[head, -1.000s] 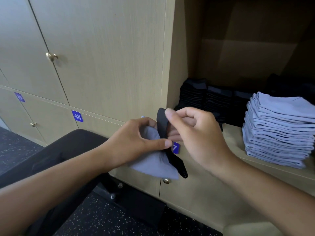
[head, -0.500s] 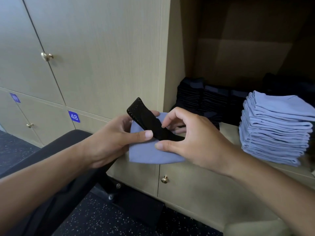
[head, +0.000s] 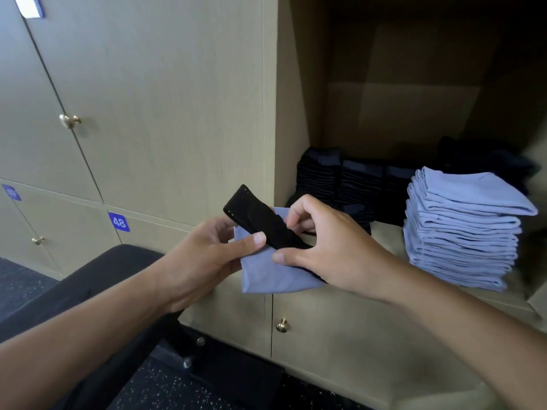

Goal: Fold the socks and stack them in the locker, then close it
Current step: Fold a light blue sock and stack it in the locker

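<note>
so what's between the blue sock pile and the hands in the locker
In the head view, only bare shelf lies between the blue stack and the right hand; black stacks sit further back.

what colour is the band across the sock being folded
Black, lying across the light blue sock held in both hands; the band shows best in the head view.

The number "48" is being shown in white on a blue tag (head: pixel 119 222) fixed to a locker door (head: pixel 154 93). A second blue tag (head: pixel 11 192), farther left, is being rendered too blurred for reading.

Sock (head: pixel 266 270) between both hands
</note>
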Tool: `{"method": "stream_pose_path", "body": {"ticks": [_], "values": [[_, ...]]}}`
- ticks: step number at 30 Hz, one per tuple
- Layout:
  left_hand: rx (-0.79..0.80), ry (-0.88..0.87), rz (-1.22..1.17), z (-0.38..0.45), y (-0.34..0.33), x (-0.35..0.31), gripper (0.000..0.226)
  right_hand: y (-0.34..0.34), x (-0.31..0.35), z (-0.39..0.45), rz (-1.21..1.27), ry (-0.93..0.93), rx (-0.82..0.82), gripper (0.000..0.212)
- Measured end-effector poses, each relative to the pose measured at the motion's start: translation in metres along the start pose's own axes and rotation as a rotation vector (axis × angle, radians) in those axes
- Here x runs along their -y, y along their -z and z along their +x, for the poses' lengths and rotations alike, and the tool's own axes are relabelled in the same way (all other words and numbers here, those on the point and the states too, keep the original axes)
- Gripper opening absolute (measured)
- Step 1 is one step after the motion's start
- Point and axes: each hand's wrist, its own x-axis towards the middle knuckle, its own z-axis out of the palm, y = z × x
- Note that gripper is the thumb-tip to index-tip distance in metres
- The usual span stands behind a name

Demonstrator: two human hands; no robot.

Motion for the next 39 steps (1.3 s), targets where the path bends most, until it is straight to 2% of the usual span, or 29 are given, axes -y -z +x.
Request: {"method": "stream_pose_path", "body": {"ticks": [7,11,15,20,25,30,35,39], "values": [[-0.115,0.031,0.204,0.011,0.001,0.010,0.033,0.031,-0.022,0.007,-0.095,-0.002,-0.023,0.039],[-0.219,0.058,0.373,0.013,0.010,0.017,0.043,0.067,-0.040,0.019,-0.151,-0.046,-0.023,0.038],[-0.203,0.070,0.529,0.015,0.016,0.022,0.033,0.086,-0.055,0.034,-0.228,-0.064,-0.043,0.040],[-0.174,0.085,0.574,0.016,0.019,0.028,0.028,0.097,-0.063,0.062,-0.249,-0.098,-0.052,0.044],[-0.158,0.108,0.589,0.016,0.019,0.033,0.028,0.088,-0.074,0.093,-0.245,-0.151,0.058,0.048],[-0.136,0.114,0.637,0.017,0.020,0.035,0.028,0.073,-0.087,0.115,-0.355,-0.186,0.144,0.051],[-0.130,0.129,0.641,0.017,0.021,0.036,0.027,0.064,-0.092,0.126,-0.486,-0.252,0.302,0.046],[-0.118,0.123,0.639,0.017,0.021,0.036,0.026,0.060,-0.092,0.130,-0.517,-0.251,0.351,0.040]]}}
